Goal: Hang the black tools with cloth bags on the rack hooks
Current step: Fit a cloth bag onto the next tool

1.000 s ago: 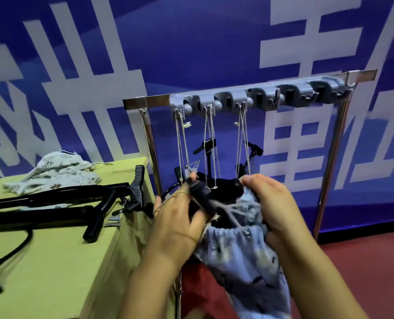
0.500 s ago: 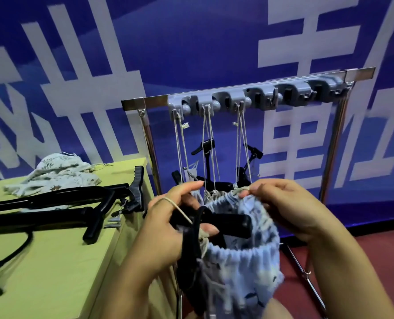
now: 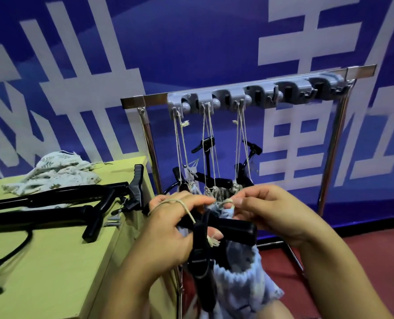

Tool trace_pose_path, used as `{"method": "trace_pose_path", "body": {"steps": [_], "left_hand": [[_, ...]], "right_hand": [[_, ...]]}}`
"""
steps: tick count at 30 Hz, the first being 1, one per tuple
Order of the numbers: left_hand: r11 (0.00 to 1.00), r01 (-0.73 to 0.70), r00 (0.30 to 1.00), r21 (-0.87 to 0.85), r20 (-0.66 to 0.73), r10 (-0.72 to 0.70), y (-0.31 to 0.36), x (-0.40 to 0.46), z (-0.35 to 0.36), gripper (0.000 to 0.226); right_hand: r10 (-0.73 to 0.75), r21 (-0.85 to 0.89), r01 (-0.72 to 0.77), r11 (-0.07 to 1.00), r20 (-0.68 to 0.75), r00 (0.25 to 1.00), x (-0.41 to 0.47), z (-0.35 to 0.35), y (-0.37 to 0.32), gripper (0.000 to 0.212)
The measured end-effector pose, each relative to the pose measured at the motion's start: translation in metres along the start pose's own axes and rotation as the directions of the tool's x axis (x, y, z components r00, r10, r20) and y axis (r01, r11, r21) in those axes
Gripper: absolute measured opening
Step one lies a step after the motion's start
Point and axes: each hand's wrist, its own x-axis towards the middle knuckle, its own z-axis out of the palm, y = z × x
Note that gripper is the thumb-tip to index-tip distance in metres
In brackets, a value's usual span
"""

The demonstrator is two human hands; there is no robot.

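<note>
Bagged tool [image 3: 228, 229] held in front of rack [image 3: 249, 97], below the free hooks [image 3: 290, 88]. Left hand [image 3: 168, 229] grips the black handle, cord [image 3: 179, 204] looped over its fingers. Right hand [image 3: 269, 215] pinches the bag [image 3: 242, 279] rim. Judgement: tool stiff, fairly light; cloth limp, slips easily. Lift by the cord loop, not the cloth.

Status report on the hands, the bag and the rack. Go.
Left hand grips black tool, drawstring looped over fingers. Right hand pinches blue cloth bag rim. Not yet hung; right-side rack hooks free.
</note>
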Motion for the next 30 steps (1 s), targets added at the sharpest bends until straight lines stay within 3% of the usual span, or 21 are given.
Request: {"method": "trace_pose_path", "body": {"steps": [5, 9, 13, 21, 30], "left_hand": [[0.999, 0.0, 0.989, -0.032, 0.147, 0.005, 0.001, 0.0, -0.003, 0.064], [0.999, 0.002, 0.989, -0.035, 0.146, 0.003, -0.003, -0.004, -0.003, 0.06], [1.0, -0.004, 0.995, -0.031, 0.095, 0.007, -0.006, -0.009, -0.002, 0.071], [0.999, -0.006, 0.994, -0.052, 0.111, 0.012, -0.007, -0.01, 0.002, 0.066], [0.991, 0.098, 0.985, -0.095, 0.154, -0.082, 0.004, -0.012, 0.0, 0.059]], "right_hand": [[-0.142, -0.157, 0.139, 0.978, -0.003, 0.99, -0.002, 0.018, -0.004, 0.033], [-0.161, -0.267, 0.16, 0.95, 0.02, 0.987, -0.005, 0.021, -0.009, 0.024], [-0.104, -0.214, 0.104, 0.971, 0.012, 0.994, -0.003, 0.02, -0.007, 0.017], [-0.083, -0.236, 0.085, 0.968, 0.017, 0.996, -0.003, 0.019, -0.006, 0.021], [-0.191, -0.356, 0.185, 0.916, 0.02, 0.981, -0.007, 0.02, -0.005, 0.009]]}}
